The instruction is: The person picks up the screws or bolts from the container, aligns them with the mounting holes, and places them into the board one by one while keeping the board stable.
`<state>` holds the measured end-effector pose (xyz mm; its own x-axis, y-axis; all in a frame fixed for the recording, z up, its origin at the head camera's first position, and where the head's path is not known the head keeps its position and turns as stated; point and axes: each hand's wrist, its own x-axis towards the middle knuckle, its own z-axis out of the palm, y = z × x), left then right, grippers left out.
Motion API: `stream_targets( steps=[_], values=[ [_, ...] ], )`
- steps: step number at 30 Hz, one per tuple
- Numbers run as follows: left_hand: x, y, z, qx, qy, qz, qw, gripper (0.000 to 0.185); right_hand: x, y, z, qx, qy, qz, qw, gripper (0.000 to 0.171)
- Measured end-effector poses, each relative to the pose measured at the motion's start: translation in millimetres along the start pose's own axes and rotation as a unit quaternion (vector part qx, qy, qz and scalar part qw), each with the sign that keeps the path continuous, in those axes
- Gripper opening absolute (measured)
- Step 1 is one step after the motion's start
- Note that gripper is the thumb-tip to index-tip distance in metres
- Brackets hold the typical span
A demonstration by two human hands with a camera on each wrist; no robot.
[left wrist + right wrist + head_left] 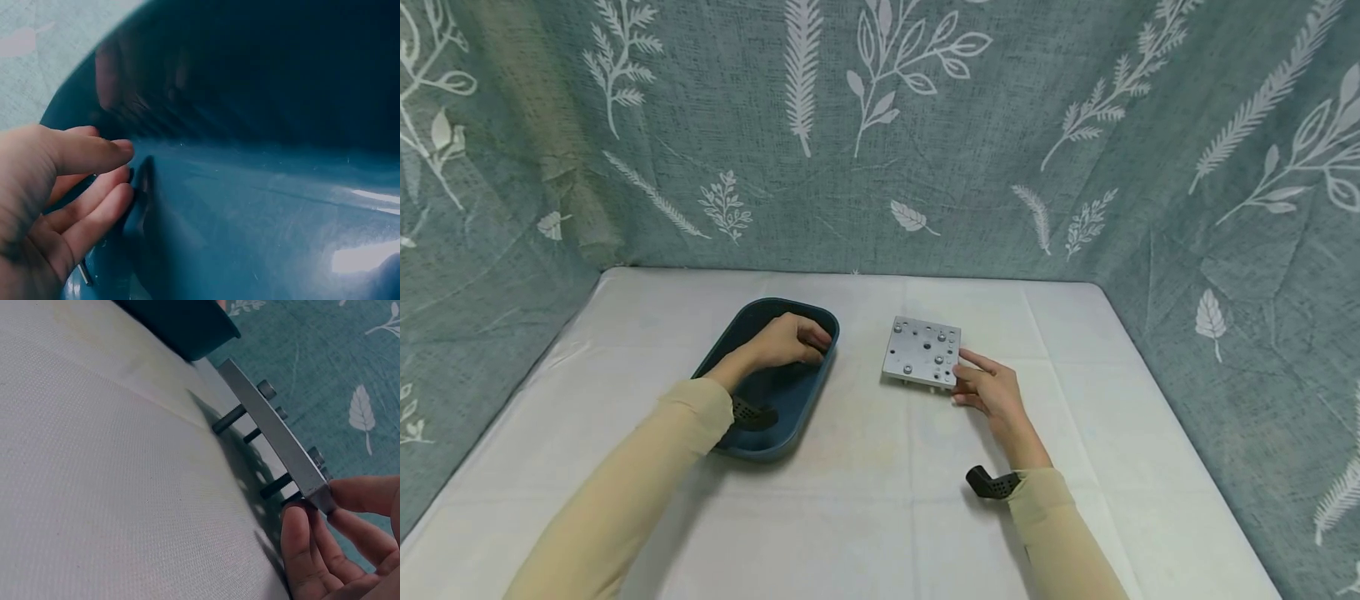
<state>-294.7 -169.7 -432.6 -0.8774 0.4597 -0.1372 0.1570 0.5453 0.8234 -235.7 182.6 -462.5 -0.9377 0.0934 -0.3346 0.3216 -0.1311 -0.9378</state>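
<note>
**Two hands, a blue tray and a bolted metal plate**

From the head view, a person in pale tan sleeves is leaning over a table draped in a white cloth (865, 500), with leaf-printed teal fabric hanging behind. The left hand (786, 342) is reaching into a dark blue oval tray (752, 446) — smooth, glossy plastic with rounded corners — and its fingers are curling down toward the far end of the floor. Just right of the tray, apart from it, a square grey metal plate (922, 351) is sitting on the cloth, its matte top dotted with holes and bolt heads. The right hand (992, 392) is holding the plate's near right corner.

At the left wrist, the left hand (56, 206) is lying against the tray's shiny inner wall (262, 206); the thumb and curled fingers are closing narrowly about a small dark piece (140, 187), though I cannot tell whether they are actually gripping it.

At the right wrist, the plate (275, 434) is standing above the woven cloth on thin dark bolt shanks (228, 420). The right hand's fingers (300, 544) are pinching its corner — thumb below, fingertips on the edge.
</note>
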Motion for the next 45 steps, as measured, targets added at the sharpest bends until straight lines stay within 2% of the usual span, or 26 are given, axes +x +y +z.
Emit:
stream_targets(
  steps=[5, 12, 18, 28, 35, 45],
  values=[
    [1.9, -1.4, 2.6, 0.017, 0.025, 0.002, 0.9996, 0.03, 0.2, -0.4, 0.6, -0.003, 0.002, 0.001, 1.0, 0.044],
    [1.0, -2.3, 2.1, 0.021, -0.007, 0.014, 0.9996, 0.023, 1.3, 0.0, -0.4, -0.003, -0.001, 0.0, 1.0, 0.042],
    [0.8, -3.7, 2.3, 0.012, -0.003, 0.012, 0.9998, 0.025, 1.3, -0.7, -0.7, -0.003, -0.002, 0.002, 1.0, 0.042],
    [4.2, -7.4, 1.9, 0.031, -0.017, 0.035, 0.9988, 0.021, 1.6, -0.9, -0.8, -0.002, 0.0, 0.004, 1.0, 0.042],
    [5.1, -3.7, 2.3, 0.08, -0.021, 0.073, 0.9939, 0.017, 2.0, -0.5, -0.3, 0.001, 0.002, 0.006, 1.0, 0.042],
    [3.4, -7.4, 6.2, 0.098, -0.021, 0.089, 0.991, 0.021, 0.7, 1.1, -0.8, 0.002, -0.001, 0.002, 1.0, 0.042]
  ],
)
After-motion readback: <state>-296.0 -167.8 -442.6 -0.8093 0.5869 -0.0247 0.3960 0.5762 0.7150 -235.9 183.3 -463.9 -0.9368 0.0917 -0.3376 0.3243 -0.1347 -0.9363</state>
